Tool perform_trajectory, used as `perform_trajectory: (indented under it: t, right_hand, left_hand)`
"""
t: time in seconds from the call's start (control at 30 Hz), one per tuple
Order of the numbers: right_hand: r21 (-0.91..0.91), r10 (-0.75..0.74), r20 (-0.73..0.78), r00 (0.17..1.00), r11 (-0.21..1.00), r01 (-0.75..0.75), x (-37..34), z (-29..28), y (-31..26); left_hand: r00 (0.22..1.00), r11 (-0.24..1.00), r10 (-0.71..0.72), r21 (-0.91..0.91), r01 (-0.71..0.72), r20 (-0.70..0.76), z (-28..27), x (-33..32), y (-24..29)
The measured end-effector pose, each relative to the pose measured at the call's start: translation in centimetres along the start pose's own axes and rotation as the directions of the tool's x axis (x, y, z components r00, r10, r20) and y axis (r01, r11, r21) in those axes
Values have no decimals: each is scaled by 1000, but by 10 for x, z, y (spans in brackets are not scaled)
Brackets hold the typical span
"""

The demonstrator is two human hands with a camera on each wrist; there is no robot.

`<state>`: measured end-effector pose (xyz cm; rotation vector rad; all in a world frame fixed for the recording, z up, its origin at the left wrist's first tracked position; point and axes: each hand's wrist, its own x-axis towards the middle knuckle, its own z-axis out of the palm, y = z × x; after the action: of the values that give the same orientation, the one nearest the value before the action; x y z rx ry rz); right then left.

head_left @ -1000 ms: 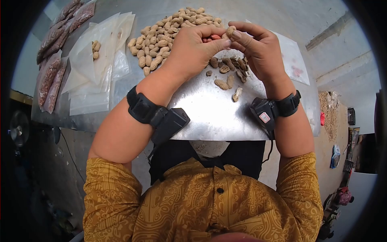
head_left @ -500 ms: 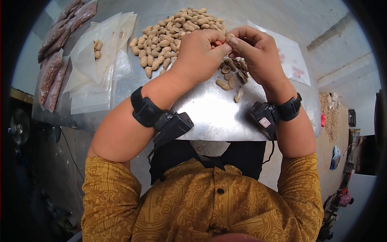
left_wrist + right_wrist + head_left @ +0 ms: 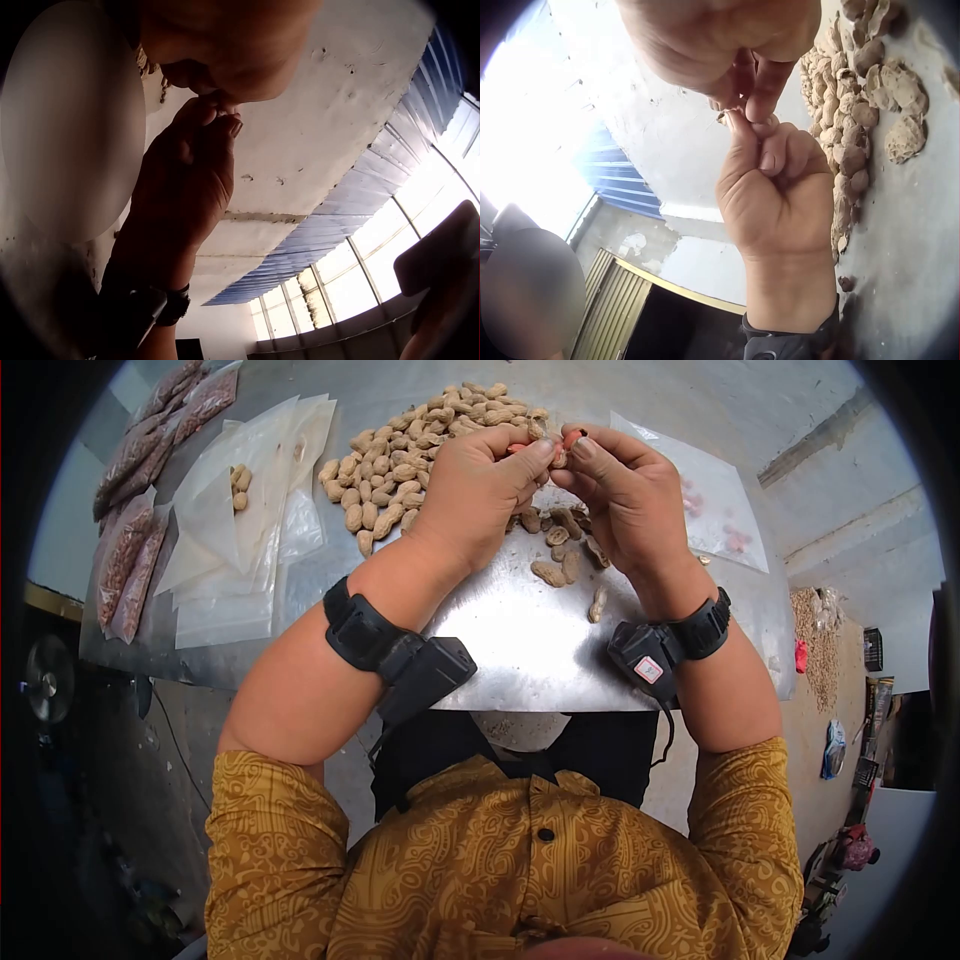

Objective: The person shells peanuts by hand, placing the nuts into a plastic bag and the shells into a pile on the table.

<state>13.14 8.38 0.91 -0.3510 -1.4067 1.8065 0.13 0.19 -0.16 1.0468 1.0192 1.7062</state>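
Note:
Over the metal table, both hands meet fingertip to fingertip. My left hand (image 3: 472, 490) has its fingers curled, with a red peanut kernel (image 3: 516, 448) showing between thumb and forefinger. My right hand (image 3: 638, 495) pinches an opened peanut (image 3: 559, 458) against the left fingertips, and red skin shows at the right forefinger tip. In the right wrist view the left hand (image 3: 784, 202) is seen from its inner side, last fingers folded in. The fingers hide most of the peanut. A heap of unshelled peanuts (image 3: 395, 465) lies behind the left hand.
Below the hands lie several broken shells (image 3: 550, 572) on the metal table (image 3: 520, 650). At right is a clear plastic bag (image 3: 725, 510) with reddish kernels inside. Flat plastic bags (image 3: 225, 600) and filled bags of kernels (image 3: 125, 565) lie at left.
The fingertips have shifted slightly left and drawn a little apart. The peanut that was at the right thumb now appears opened, with red showing at the right fingertips.

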Motion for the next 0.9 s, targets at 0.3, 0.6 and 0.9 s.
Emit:
perform_trajectory:
  t: [0.3,0.6,0.9]
  right_hand:
    - [-665,-430,406,807,466,583,2,-4,-5]
    - [-633,-389,539,747,398,664,4,-5,-11]
    - [-526,-287,429,856,691,496,3,-15,-21]
  left_hand:
    - [954,826,-292,-486,284,61,-4,5,-2]
    - [917,718,-373,-582,382,143,-7,7,-3]
    - [921,843,-355,-369,390,163,-10,6,1]
